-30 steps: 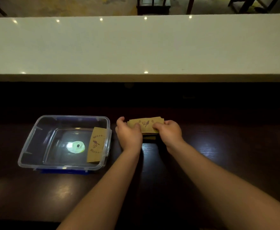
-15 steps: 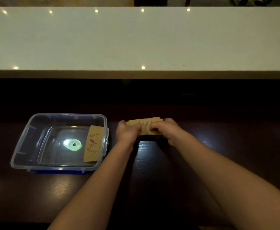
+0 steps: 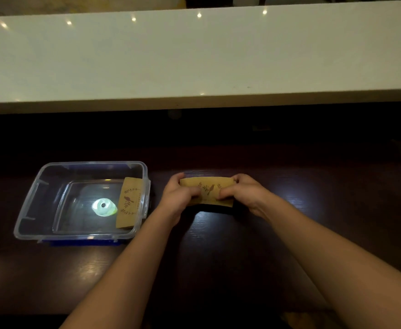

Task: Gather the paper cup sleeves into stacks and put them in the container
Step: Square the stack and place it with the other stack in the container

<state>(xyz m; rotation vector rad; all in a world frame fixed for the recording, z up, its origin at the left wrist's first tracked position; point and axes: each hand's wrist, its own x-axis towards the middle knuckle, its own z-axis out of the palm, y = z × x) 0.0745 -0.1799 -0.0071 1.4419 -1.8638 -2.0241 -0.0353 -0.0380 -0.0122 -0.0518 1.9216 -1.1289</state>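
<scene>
Your left hand (image 3: 179, 198) and right hand (image 3: 244, 195) are both closed on the ends of a small stack of kraft cup sleeves (image 3: 207, 191), thumbs on top and fingers curled round the short edges, with the stack sitting at about the centre of the dark wooden counter (image 3: 218, 257), just at 3 o'clock from the clear plastic container (image 3: 28, 205). The step in hand looks like squaring the stack, so keep the pressure even from both sides and tap the long edge down on the counter until the curved edges line up; squeeze too hard and the flat sleeves may bow open or fan out. When you carry it over, hold it pinched flat and travel toward 9 o'clock, clearing the container's near right rim. One sleeve (image 3: 129, 203) already leans inside against the container's right wall, at roughly 3 o'clock within it, so set the new stack beside or against that one instead of dropping it on the bright reflection on the floor of the tub. As for print, both the top sleeve and the one in the container show a brown bird on a branch ringed by leafy sprigs; there seems to be a line of small lettering alongside, but it is too small to read.
</scene>
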